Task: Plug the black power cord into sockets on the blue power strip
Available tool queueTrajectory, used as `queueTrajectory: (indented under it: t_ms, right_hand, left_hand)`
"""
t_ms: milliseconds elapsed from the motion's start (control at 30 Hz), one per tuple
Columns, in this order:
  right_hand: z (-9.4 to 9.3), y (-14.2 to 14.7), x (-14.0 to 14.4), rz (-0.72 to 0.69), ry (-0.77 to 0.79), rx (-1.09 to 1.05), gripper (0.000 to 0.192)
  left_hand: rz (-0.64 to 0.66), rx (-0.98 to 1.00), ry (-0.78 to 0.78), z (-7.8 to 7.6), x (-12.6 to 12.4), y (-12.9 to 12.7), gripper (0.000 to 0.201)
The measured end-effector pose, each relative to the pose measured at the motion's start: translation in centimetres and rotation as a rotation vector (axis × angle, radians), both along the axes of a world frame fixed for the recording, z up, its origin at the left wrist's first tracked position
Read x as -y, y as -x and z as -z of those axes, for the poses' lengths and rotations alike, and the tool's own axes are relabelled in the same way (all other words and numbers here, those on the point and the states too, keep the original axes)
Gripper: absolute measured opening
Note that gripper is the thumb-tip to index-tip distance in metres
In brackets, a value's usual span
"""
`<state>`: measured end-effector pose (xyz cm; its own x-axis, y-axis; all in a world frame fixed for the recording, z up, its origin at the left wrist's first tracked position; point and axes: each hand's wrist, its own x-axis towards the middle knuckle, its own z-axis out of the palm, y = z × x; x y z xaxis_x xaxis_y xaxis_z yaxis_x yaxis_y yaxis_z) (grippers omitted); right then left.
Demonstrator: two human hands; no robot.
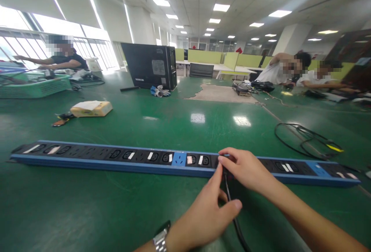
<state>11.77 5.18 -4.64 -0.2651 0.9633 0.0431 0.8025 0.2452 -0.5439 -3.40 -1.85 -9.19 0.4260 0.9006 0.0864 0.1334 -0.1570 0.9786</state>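
Observation:
A long blue power strip with black and blue sockets lies across the green table in front of me. My right hand grips a black plug at a socket right of the strip's middle. Its fingers cover most of the plug, so I cannot tell how far in it sits. From there a black cable runs down towards me, beneath my left hand. That hand's index finger reaches up beside the plug, touching near it, while its thumb stands apart. White stickers mark some sockets.
Beyond the strip are a yellow tissue pack, a green basket, a black computer case and gloves. A coiled black cable lies at the right. Several people sit at the far sides.

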Motion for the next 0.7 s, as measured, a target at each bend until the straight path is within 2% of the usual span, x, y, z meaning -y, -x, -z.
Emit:
queueTrajectory:
  t_ms: [33, 100, 133, 167, 333, 400, 467, 700]
  right_hand:
    - [-0.3, 0.1, -0.3, -0.016, -0.033, 0.053, 0.033]
    - [-0.7, 0.5, -0.7, -0.042, -0.102, 0.147, 0.034]
    - [-0.8, 0.6, -0.8, -0.057, -0.124, 0.179, 0.035]
    - [-1.0, 0.8, -0.9, -0.077, -0.127, 0.196, 0.036]
    - [-1.3, 1.2, -0.9, -0.163, -0.040, 0.174, 0.038]
    - [-1.2, 1.1, -1.2, -0.136, -0.039, 0.186, 0.038]
    - [-1.2, 1.0, -1.7, -0.106, -0.037, 0.199, 0.037]
    - [-1.6, 0.8, -3.1, -0.147, 0.031, 0.197, 0.036]
  left_hand:
    - [0.012, -0.094, -0.071, 0.2, 0.5, 0.0, 0.059]
    - [0.034, -0.282, -0.225, 0.4, 0.8, 0.1, 0.030]
    - [0.028, -0.358, -0.301, 0.4, 0.6, 0.3, 0.024]
    - [-0.001, -0.417, -0.376, 0.4, 0.1, 0.7, 0.027]
    - [-0.343, -0.591, -0.693, 0.2, -3.9, 3.8, 0.026]
    - [-0.384, -0.674, -0.739, 0.4, -5.0, 4.7, 0.042]
    - [-0.372, -0.746, -0.752, 0.8, -5.4, 5.0, 0.053]
    - [-0.338, -0.809, -0.736, 1.3, -5.1, 4.6, 0.048]
